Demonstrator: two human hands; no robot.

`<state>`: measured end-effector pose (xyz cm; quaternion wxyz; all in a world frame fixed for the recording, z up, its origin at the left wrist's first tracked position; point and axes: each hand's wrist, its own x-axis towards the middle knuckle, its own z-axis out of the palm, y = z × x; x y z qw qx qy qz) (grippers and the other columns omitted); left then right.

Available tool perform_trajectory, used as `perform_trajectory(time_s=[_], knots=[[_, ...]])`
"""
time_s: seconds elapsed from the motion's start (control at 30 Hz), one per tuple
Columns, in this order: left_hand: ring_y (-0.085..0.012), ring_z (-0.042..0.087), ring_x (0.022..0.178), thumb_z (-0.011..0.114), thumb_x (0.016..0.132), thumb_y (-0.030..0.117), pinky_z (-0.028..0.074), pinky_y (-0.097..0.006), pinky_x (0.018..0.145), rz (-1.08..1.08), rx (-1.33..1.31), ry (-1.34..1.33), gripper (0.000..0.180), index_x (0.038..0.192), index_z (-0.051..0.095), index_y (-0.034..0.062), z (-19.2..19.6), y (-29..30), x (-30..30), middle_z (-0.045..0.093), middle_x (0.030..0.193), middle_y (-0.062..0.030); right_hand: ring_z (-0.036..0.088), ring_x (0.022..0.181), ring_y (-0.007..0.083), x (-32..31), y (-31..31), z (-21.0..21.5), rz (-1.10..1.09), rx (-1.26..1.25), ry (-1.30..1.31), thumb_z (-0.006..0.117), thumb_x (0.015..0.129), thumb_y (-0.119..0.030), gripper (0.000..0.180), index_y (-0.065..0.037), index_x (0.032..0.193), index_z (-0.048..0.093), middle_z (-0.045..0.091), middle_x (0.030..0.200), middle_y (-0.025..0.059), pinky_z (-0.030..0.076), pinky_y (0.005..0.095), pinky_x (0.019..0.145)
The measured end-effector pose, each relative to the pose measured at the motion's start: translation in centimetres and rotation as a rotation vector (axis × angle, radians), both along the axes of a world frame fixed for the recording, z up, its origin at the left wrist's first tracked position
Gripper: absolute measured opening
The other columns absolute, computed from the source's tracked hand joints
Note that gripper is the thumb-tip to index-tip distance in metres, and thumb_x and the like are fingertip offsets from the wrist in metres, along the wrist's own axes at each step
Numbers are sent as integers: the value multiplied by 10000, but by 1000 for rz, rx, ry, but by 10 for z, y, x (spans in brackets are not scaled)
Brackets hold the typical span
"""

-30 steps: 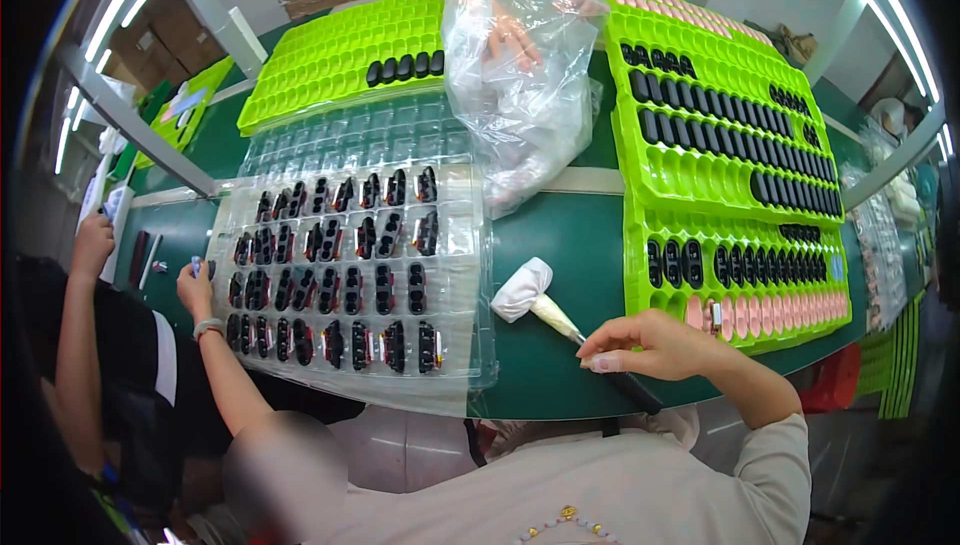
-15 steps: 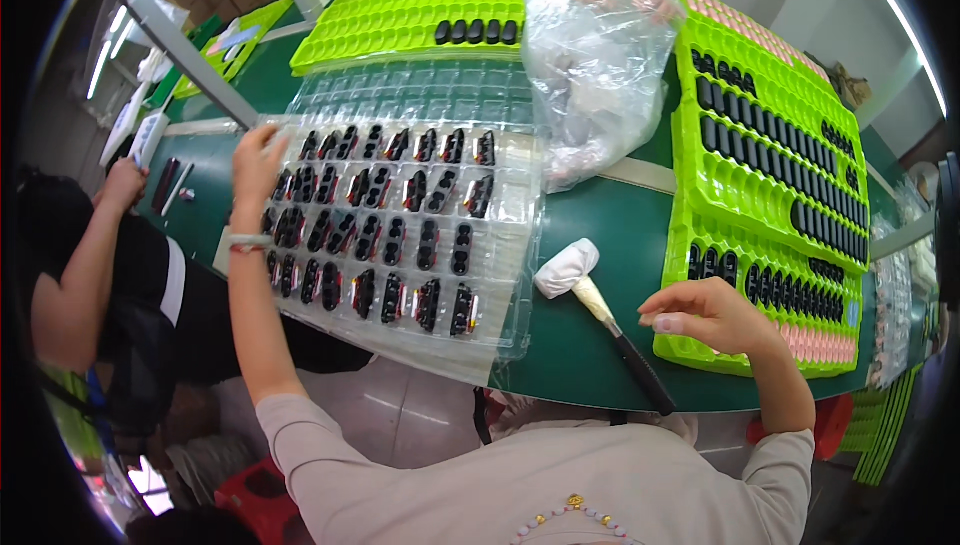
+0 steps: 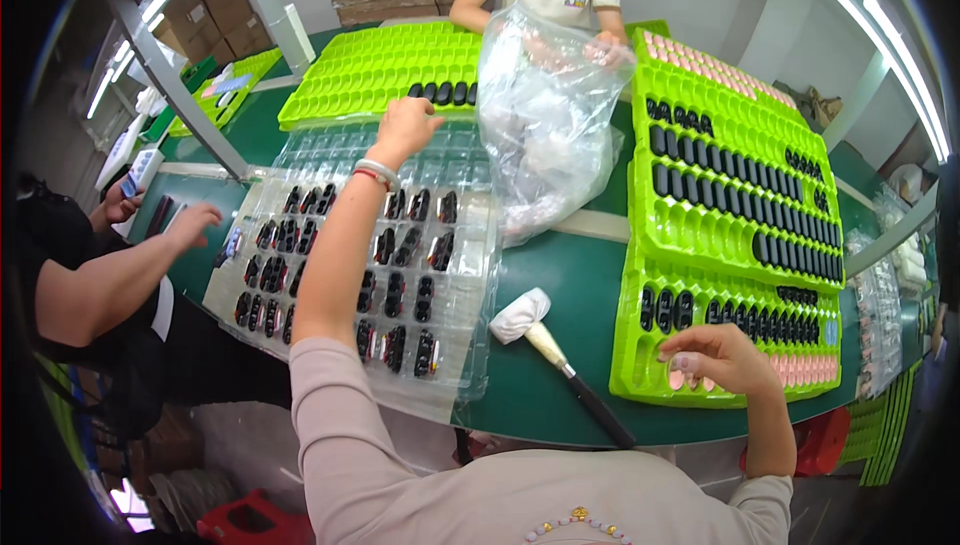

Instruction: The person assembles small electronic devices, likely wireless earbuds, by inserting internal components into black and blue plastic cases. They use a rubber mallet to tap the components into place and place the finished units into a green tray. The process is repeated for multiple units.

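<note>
My left hand [image 3: 408, 127] reaches over the clear plastic blister tray [image 3: 470, 330] to the near edge of the far green tray [image 3: 340, 80], beside a short row of black oval caps [image 3: 443, 94]. Its fingers are loosely bent and apart, with nothing visible in them. Several black parts with reddish strips [image 3: 396, 349] sit in rows in the blister tray, partly hidden by my forearm. My right hand [image 3: 728, 357] hovers over the near right green tray [image 3: 628, 365], close to its pink pieces [image 3: 800, 369]. Its fingers curve loosely, apart from the thumb, and nothing shows between them.
A mallet [image 3: 575, 375] with a white-wrapped head lies between the trays. Across the table a person holds a large clear plastic bag [image 3: 550, 135]. Another person's hand [image 3: 190, 225] is at the left. More green trays [image 3: 735, 125] overlap at the right. A metal post [image 3: 180, 95] rises at left.
My left hand has moved right and away, from the blister tray's far left corner to the far green tray. My right hand has shifted slightly over the pink pieces. The whole view has shifted.
</note>
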<state>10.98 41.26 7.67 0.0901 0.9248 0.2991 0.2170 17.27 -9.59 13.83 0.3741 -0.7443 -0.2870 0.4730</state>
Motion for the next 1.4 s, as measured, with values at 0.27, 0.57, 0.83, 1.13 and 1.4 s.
perform_trajectory(time_s=[0.27,0.57,0.83,1.13,1.4], knots=[[-314,635,798,707,699,355,498,-400,737,-93,-1,324,297,758,703,63,12,-3,38,665,817,-154,615,753,139,24,-83,-9,-295,238,-105,562,832,-25,202,65,1011,590,656,921,121,489,253,650],[-319,616,661,685,693,380,485,-397,646,-90,-119,479,336,676,691,45,9,-35,-80,636,677,-167,540,720,100,63,-101,-34,-430,413,-209,577,880,-223,278,20,1015,575,613,880,79,448,239,650],[-342,602,651,728,673,359,455,-415,593,77,-19,371,362,721,627,14,0,-93,-122,606,662,-174,597,789,149,100,-66,-26,-306,207,-596,632,819,-142,255,23,1011,608,634,891,75,484,273,720],[-250,545,603,762,652,119,432,-348,567,-69,-110,25,304,881,606,-5,10,-196,-121,574,703,-114,602,912,327,374,-83,-35,-719,-209,-1288,674,738,-189,191,-66,884,689,637,942,182,479,416,796],[-181,616,658,661,804,98,495,-296,621,-186,-353,36,229,999,625,-19,32,-281,-147,645,787,-127,409,1205,303,415,-37,-37,-863,-498,-1132,715,699,-349,493,-65,1091,624,483,1258,154,365,459,953]])
